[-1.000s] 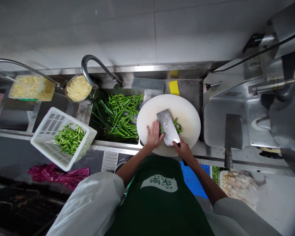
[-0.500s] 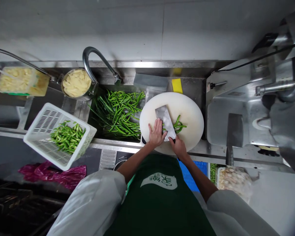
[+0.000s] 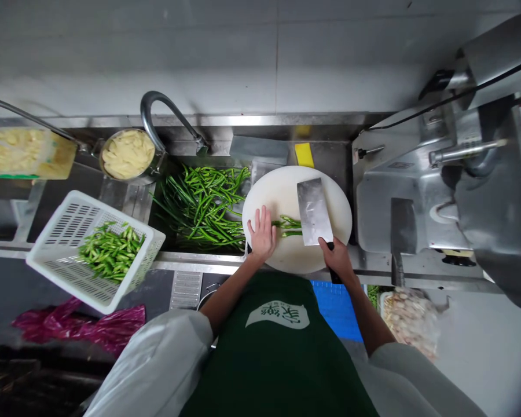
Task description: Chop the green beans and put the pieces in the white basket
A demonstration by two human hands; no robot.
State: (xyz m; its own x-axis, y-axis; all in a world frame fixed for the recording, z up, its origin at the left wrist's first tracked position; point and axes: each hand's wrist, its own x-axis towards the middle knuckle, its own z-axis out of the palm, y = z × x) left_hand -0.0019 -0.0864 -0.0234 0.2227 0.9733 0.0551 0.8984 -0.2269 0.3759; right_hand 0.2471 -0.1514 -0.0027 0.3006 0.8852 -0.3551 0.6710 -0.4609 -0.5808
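Observation:
A round white cutting board (image 3: 325,197) lies across the sink's right edge. My left hand (image 3: 261,233) rests on its left part, fingers together, pressing down a small bunch of green peppers (image 3: 287,226). My right hand (image 3: 337,257) grips the handle of a wide steel cleaver (image 3: 314,210), whose blade lies tilted over the right ends of those peppers. A heap of long green peppers (image 3: 202,204) fills the sink to the left of the board.
A white slotted basket (image 3: 65,229) with cut green peppers stands at the left. A steel pot (image 3: 128,153) and a tub (image 3: 26,152) of pale slices stand behind it, near a faucet (image 3: 165,113). A second cleaver (image 3: 399,231) leans on a steel machine (image 3: 460,174) at right.
The cleaver has moved right across the board, away from my left hand, uncovering the peppers. My left hand has shifted a little left. The camera view has swung slightly.

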